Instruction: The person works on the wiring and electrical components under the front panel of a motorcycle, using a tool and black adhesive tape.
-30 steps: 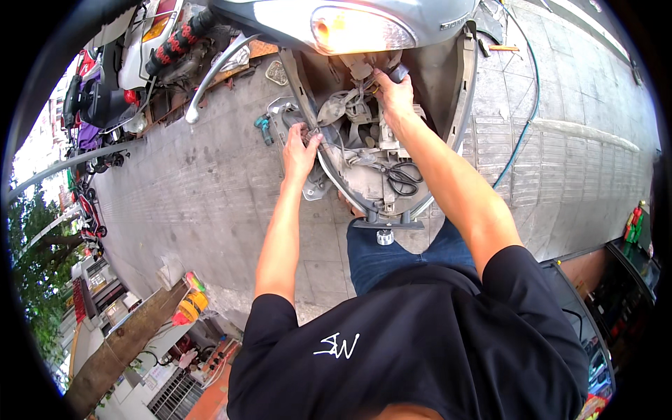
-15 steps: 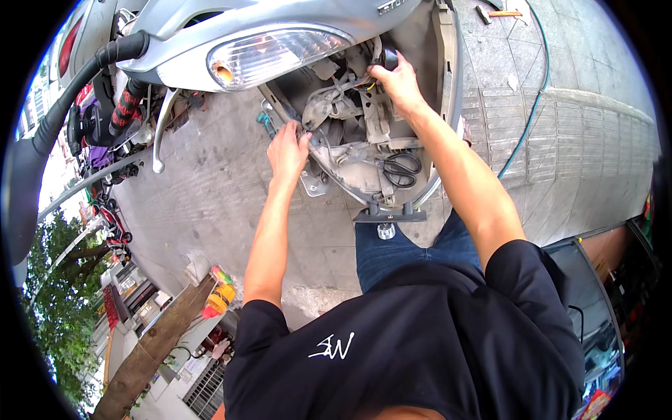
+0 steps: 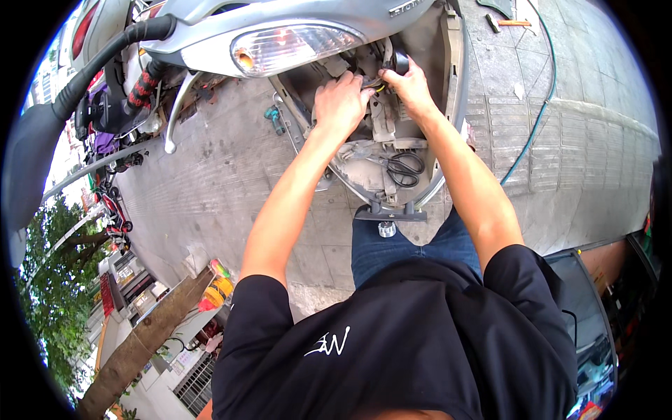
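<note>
The front of a grey scooter stands before me with its inner panel off, baring wires and brackets. My right hand is closed round a roll of black tape, its thumb against the wiring. Close beside it, my left hand reaches into the cavity, fingers bent and thumb at the wires, a yellow one among them. Its fingertips are partly hidden. Black-handled scissors lie in the lower part of the opened body.
A clear headlight lens and a brake lever jut out at the upper left. On the paving lie a teal power tool, a hammer and a green hose. A yellow-and-red object sits at lower left.
My left hand has left the panel's left edge and moved right and up to the wires next to my right hand. My right hand stays at the wiring with the tape roll.
</note>
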The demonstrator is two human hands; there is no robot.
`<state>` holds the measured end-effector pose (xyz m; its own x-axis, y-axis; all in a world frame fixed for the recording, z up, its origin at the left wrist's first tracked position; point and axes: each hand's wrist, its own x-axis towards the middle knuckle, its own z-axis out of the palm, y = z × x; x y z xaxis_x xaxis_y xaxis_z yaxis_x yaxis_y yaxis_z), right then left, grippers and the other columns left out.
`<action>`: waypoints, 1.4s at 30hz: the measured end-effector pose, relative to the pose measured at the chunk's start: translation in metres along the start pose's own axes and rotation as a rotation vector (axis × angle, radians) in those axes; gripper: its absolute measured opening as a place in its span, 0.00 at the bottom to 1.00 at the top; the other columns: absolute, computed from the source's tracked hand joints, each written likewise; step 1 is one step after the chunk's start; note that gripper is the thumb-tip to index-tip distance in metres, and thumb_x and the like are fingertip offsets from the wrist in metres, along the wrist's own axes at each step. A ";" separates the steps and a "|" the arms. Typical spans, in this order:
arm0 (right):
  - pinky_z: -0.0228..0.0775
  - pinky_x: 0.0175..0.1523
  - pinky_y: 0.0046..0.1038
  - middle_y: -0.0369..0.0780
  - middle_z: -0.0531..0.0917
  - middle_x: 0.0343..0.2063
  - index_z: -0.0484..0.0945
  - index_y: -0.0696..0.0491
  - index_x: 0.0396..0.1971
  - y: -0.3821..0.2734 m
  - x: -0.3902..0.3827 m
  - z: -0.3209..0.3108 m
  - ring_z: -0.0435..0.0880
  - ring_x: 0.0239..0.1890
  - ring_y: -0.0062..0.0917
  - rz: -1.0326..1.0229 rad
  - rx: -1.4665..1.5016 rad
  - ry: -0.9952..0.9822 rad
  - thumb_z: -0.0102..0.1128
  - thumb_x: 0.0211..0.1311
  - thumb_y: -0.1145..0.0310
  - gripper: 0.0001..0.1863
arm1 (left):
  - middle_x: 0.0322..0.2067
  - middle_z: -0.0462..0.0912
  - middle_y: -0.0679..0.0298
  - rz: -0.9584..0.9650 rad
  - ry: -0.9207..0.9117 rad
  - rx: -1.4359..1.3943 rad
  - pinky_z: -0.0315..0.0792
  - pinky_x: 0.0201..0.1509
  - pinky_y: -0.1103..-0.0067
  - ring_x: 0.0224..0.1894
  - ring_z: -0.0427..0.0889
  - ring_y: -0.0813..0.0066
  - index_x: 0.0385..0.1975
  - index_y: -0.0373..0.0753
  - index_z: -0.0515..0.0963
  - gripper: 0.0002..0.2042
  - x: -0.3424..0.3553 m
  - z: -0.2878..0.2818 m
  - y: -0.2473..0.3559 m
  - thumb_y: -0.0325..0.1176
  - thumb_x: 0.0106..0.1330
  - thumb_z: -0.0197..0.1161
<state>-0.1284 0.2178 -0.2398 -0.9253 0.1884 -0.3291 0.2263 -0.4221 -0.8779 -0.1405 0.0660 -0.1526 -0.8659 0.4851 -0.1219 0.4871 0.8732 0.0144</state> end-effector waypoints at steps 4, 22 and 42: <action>0.70 0.41 0.21 0.35 0.82 0.32 0.75 0.59 0.43 0.002 0.000 0.003 0.77 0.32 0.17 -0.007 -0.048 -0.048 0.69 0.49 0.69 0.21 | 0.32 0.78 0.63 0.074 0.079 -0.057 0.71 0.39 0.65 0.36 0.80 0.60 0.39 0.41 0.80 0.17 -0.003 0.010 -0.015 0.48 0.59 0.62; 0.69 0.46 0.27 0.41 0.78 0.34 0.77 0.55 0.44 -0.003 -0.009 -0.018 0.78 0.39 0.24 0.141 -0.624 -0.209 0.57 0.54 0.63 0.18 | 0.30 0.82 0.56 0.014 0.071 -0.330 0.73 0.40 0.64 0.35 0.81 0.55 0.53 0.42 0.74 0.25 0.000 0.011 -0.024 0.39 0.53 0.69; 0.61 0.41 0.19 0.30 0.75 0.30 0.76 0.55 0.34 0.039 -0.063 0.035 0.68 0.33 0.13 0.206 0.103 0.048 0.60 0.63 0.70 0.05 | 0.36 0.83 0.50 0.024 -0.181 -0.403 0.73 0.45 0.63 0.41 0.81 0.49 0.60 0.41 0.69 0.28 0.007 -0.007 -0.033 0.36 0.58 0.65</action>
<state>-0.0721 0.1589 -0.2414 -0.8468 0.1300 -0.5158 0.3741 -0.5437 -0.7513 -0.1635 0.0414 -0.1469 -0.8036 0.5210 -0.2876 0.3931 0.8276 0.4007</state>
